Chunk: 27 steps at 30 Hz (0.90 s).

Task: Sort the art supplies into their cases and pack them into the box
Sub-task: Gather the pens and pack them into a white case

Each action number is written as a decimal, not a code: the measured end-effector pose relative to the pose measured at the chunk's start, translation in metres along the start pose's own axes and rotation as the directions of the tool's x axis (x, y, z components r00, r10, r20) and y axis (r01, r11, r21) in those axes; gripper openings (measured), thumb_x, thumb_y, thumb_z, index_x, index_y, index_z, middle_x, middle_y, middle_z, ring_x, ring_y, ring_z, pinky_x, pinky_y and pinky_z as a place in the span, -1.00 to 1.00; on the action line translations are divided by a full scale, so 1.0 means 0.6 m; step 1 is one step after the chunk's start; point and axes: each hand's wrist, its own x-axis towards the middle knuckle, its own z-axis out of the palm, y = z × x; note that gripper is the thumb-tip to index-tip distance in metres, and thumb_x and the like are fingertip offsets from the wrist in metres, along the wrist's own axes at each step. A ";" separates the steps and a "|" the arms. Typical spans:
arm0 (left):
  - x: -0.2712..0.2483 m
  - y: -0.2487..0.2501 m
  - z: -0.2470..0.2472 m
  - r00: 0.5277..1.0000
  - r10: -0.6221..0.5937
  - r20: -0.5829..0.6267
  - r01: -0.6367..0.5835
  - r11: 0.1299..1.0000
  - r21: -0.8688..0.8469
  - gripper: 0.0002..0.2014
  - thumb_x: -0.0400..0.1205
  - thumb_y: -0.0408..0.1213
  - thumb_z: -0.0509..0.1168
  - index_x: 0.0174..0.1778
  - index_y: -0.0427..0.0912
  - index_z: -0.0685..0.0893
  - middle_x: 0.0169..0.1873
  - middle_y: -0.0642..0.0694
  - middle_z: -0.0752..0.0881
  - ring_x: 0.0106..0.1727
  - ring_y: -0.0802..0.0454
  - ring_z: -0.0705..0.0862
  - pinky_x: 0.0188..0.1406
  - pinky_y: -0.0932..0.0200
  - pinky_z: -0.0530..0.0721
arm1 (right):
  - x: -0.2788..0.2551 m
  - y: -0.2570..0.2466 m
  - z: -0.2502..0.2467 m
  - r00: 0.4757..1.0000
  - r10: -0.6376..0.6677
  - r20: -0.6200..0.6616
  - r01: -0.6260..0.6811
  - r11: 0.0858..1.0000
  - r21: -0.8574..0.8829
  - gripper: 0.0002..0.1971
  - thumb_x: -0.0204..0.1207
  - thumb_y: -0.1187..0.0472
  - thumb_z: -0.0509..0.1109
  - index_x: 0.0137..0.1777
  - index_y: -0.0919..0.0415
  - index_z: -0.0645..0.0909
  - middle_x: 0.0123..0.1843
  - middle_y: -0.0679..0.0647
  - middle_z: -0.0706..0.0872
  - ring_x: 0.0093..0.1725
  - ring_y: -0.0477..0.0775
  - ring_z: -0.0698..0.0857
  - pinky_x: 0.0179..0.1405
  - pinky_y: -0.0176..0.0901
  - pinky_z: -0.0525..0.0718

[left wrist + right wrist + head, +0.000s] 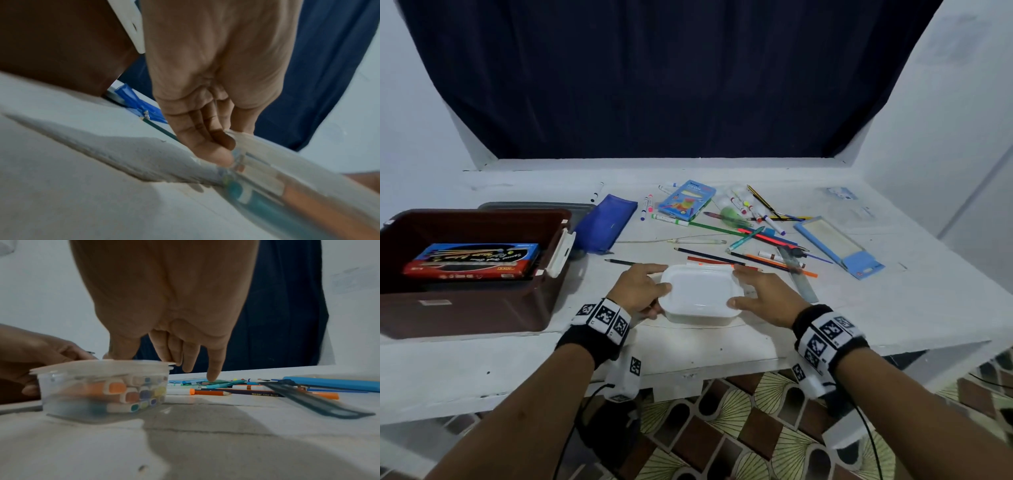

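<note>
Both forearms bare, no sleeves. Each wrist has a black band (585, 339) w/ white blocks printed in black square-code markers wrapped round it; same on the right wrist band (828, 337). Under each wrist hangs a white cam housing (625, 378) w/ another marker on it, and thin black cables (582, 407) run down from both units.

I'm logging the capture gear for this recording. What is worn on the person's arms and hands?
The left hand and right hand are bare, forearms unsleeved. Each wrist carries a black band wrapped with white tiles printed with black square codes, a white tagged unit beneath, and a black cable trailing down.
</note>
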 end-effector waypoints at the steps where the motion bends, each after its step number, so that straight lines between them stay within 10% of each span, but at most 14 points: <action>1: -0.002 -0.001 0.000 1.000 0.019 0.014 -0.020 0.999 0.037 -0.58 0.60 -0.44 0.36 0.39 -0.07 0.63 -0.45 -0.21 0.70 -0.51 -0.16 0.59 -0.49 0.07 0.58 | 0.001 0.003 -0.001 1.000 -0.006 0.015 0.007 1.000 -0.021 -0.27 0.58 -0.09 0.42 0.66 0.20 0.28 0.71 0.03 0.25 0.62 0.07 0.34 0.59 -0.08 0.31; 4: 0.001 0.000 -0.004 0.994 0.099 0.037 -0.105 0.949 0.297 -0.54 0.65 -0.29 0.33 0.50 -0.03 0.53 -0.29 -0.12 0.75 -0.33 -0.07 0.66 -0.34 0.09 0.64 | 0.002 0.011 0.001 0.997 -0.042 0.067 0.052 0.989 -0.142 -0.25 0.64 -0.18 0.27 0.69 0.21 0.19 0.74 0.05 0.13 0.66 0.08 0.27 0.61 -0.03 0.29; 7: 0.005 0.005 -0.009 0.981 0.151 0.124 -0.194 0.681 0.706 -0.45 0.72 -0.11 0.17 0.65 -0.07 0.28 0.30 -0.19 0.66 0.23 -0.12 0.64 0.24 0.01 0.60 | 0.007 0.023 0.005 0.992 -0.068 0.103 0.089 0.971 -0.223 -0.25 0.66 -0.25 0.13 0.71 0.19 0.14 0.75 0.04 0.05 0.68 0.08 0.22 0.62 0.02 0.29; 11: -0.007 -0.001 0.007 0.971 0.115 0.210 -0.235 0.289 0.928 -0.18 0.63 -0.19 0.25 0.70 -0.14 -0.11 0.08 -0.17 0.67 0.01 -0.14 0.66 -0.04 -0.05 0.69 | 0.008 0.031 0.009 0.990 -0.090 0.109 0.108 0.978 -0.178 -0.23 0.64 -0.27 0.12 0.71 0.19 0.13 0.76 0.03 0.01 0.70 0.06 0.17 0.64 -0.03 0.22; 14: -0.006 -0.005 0.009 0.967 0.152 0.203 -0.233 0.213 0.949 -0.16 0.61 -0.20 0.25 0.69 -0.18 -0.13 0.06 -0.18 0.67 -0.03 -0.15 0.67 -0.17 0.01 0.60 | 0.007 0.039 0.011 0.990 -0.094 0.101 0.102 0.991 -0.085 -0.20 0.61 -0.28 0.18 0.72 0.15 0.11 0.75 -0.04 -0.01 0.71 -0.02 0.12 0.67 -0.11 0.14; 20: -0.006 -0.019 0.010 0.969 0.191 0.160 -0.229 0.433 0.872 -0.32 0.68 -0.23 0.16 0.69 -0.16 0.01 0.03 -0.22 0.72 -0.02 -0.16 0.69 0.00 -0.06 0.68 | 0.010 0.034 0.019 0.999 0.001 -0.033 0.005 0.979 0.203 -0.39 0.60 -0.09 0.39 0.58 0.14 0.43 0.62 -0.08 0.39 0.48 -0.02 0.52 0.53 -0.04 0.44; 24: 0.004 -0.012 0.008 0.964 0.264 -0.022 -0.180 0.713 0.678 -0.61 0.77 -0.11 -0.01 0.45 -0.14 0.47 0.19 -0.28 0.70 0.19 -0.27 0.63 0.21 -0.04 0.58 | 0.036 0.016 0.019 0.933 0.290 -0.212 -0.144 0.843 0.517 -0.78 0.64 0.09 0.35 0.16 0.19 0.65 0.01 0.18 0.78 -0.12 0.20 0.79 -0.09 0.21 0.80; 27: 0.018 -0.006 0.013 0.979 0.137 -0.149 -0.026 0.816 0.578 -0.59 0.76 -0.05 -0.02 0.22 -0.27 0.60 0.15 -0.32 0.70 0.15 -0.29 0.64 0.21 -0.10 0.60 | 0.041 -0.012 0.017 0.925 0.369 -0.088 -0.295 0.846 0.445 -0.63 0.71 -0.05 0.18 -0.08 0.26 0.60 -0.17 0.26 0.78 -0.22 0.32 0.80 -0.12 0.24 0.81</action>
